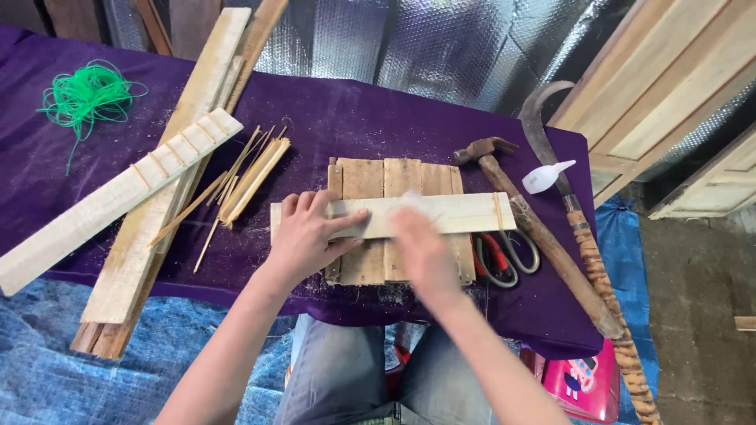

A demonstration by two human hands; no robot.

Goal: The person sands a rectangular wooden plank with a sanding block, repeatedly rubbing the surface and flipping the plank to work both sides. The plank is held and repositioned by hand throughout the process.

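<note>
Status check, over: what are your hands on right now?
Left hand pressing the pale wood strip flat. Right hand blurred on the strip, grip unclear. Strip lies across small slatted panel. Scissors, hammer close right.

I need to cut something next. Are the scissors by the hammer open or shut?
Shut, it seems: the scissors lie flat on the purple cloth with both loops side by side; the wooden strip hides the blades.
</note>
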